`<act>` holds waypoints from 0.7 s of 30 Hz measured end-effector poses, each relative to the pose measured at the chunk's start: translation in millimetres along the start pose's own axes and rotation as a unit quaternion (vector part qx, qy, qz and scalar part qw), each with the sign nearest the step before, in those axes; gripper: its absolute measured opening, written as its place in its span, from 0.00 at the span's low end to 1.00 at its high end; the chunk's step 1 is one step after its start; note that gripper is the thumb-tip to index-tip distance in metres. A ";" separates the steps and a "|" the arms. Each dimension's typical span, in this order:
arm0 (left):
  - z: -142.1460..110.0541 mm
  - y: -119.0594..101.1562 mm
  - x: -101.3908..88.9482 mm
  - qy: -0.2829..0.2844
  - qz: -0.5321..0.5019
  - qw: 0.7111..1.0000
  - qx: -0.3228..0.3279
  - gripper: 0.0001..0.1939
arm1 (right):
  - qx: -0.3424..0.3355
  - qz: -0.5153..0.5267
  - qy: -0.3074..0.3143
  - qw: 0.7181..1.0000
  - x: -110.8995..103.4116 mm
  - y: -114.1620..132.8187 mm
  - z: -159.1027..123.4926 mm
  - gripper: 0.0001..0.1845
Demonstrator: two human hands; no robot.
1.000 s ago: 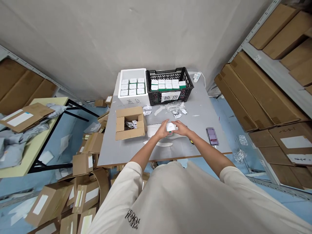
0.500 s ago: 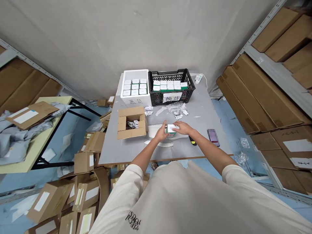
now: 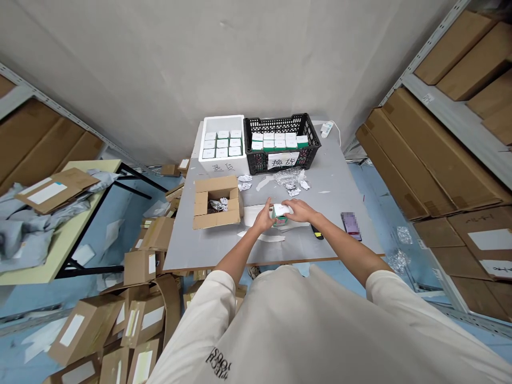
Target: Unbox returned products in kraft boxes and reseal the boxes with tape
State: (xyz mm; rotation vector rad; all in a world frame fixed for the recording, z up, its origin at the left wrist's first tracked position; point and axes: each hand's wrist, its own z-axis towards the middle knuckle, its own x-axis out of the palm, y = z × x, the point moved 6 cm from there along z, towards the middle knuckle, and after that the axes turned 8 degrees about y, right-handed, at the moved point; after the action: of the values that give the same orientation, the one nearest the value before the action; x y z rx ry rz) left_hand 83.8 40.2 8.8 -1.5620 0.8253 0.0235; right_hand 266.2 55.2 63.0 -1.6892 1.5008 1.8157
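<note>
1 grey surface, smooth | 1 black plastic crate, latticed | 1 white foam bin, 9 square-topped boxes inside | 1 open cardboard carton | 2: left hand, right hand, pinching 1 white-green box between them, right of the carton

Bright, even, slightly cool light fills the room, seeming to fall from above: the tops of the small box and the white bin are its palest spots, nearly washed out. Shadows are soft, faint on the grey table and deeper inside the open carton. Crinkled plastic wrap catches tiny glints. Wide-angle distortion makes the side shelving lean outward and stretches the sleeves. The middle is fairly crisp, though fine print is unreadable; a phone is blurred into coarse pixels.
</note>
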 end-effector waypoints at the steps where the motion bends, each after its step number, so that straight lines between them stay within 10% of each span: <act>1: 0.0 0.3 0.1 0.000 0.001 1.000 0.000 0.58 | 0.011 0.016 -0.008 1.000 -0.8 -1.6 0.3 0.22; 12: -2.3 -10.3 5.4 0.012 0.048 0.999 0.013 0.58 | 0.135 0.076 -0.220 0.963 -13.3 -25.4 27.9 0.16; 21: 0.0 -40.2 0.3 -0.004 0.182 0.979 0.089 0.53 | 0.041 0.078 -0.075 0.993 21.8 -18.7 25.0 0.19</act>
State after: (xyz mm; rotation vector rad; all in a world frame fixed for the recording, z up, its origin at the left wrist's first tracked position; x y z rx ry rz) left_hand 104.4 37.4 43.3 -1.2266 1.0682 0.2158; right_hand 258.7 73.2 30.3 -1.4005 1.6581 1.8823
